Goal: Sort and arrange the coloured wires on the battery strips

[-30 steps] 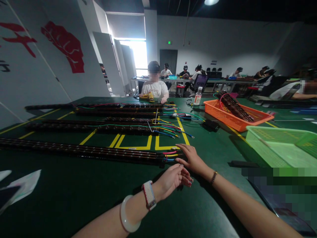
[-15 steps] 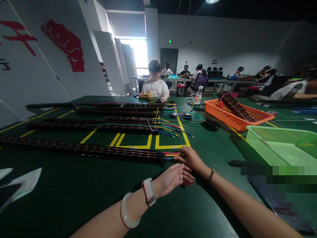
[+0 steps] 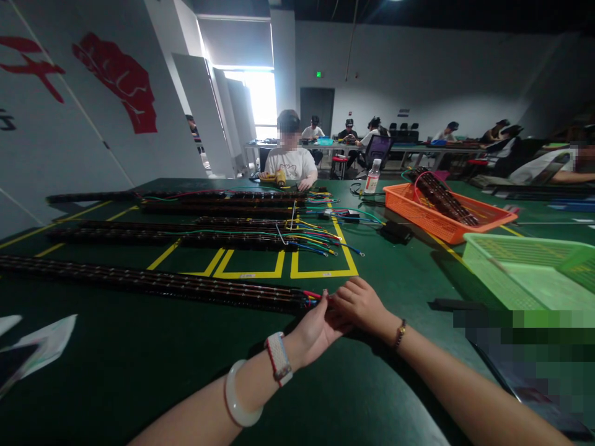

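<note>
A long black wrapped wiring bundle (image 3: pixel 186 288) lies across the near side of the green table. Red, yellow and blue wires (image 3: pixel 312 296) come out of its right end. My left hand (image 3: pixel 316 328), with a watch and a pale bangle on its arm, is closed around the wire ends, thumb on top. Against it, my right hand (image 3: pixel 365 306) is closed at the same wires, its fingers curled over their tips. The wire ends themselves are hidden between my two hands.
More wiring bundles (image 3: pixel 186 238) with loose coloured leads lie farther back. An orange basket (image 3: pixel 421 223) holds another bundle, and a green basket (image 3: pixel 493 272) stands at right. Across the table sits a person (image 3: pixel 290 162) near a yellow tool (image 3: pixel 279 178). A bottle (image 3: pixel 372 176) stands behind.
My left hand has risen from the open table to the wires and closed on them. My right hand has curled in against it, and the wires are now mostly covered.
</note>
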Tool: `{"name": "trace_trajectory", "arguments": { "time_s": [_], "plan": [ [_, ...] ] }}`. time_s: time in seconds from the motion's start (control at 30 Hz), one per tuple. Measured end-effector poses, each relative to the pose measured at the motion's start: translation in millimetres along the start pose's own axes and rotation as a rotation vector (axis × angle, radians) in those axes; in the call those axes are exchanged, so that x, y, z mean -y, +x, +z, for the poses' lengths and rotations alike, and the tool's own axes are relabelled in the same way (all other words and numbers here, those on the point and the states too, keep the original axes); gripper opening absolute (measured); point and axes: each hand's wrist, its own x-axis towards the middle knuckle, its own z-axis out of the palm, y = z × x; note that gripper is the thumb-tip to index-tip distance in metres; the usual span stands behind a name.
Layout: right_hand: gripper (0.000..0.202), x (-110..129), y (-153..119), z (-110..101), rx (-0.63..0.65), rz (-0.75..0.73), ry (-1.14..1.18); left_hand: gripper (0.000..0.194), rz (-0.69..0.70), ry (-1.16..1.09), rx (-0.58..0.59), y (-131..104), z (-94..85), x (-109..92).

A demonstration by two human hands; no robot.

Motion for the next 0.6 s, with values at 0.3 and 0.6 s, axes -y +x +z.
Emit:
{"name": "trace_trajectory", "arguments": {
  "time_s": [0.3, 0.6],
  "plan": [
    [0.025, -4, -3, -6, 0.070, -0.025, 0.117, 0.035, 0.009, -0.034, -0.021, -2, 3.4, -3],
    [0.025, -15, -12, -7, -0.015, 0.153, 0.078, 0.050, -0.062, -0.003, 0.046, -1, -2.5, -5]
  ]
}}
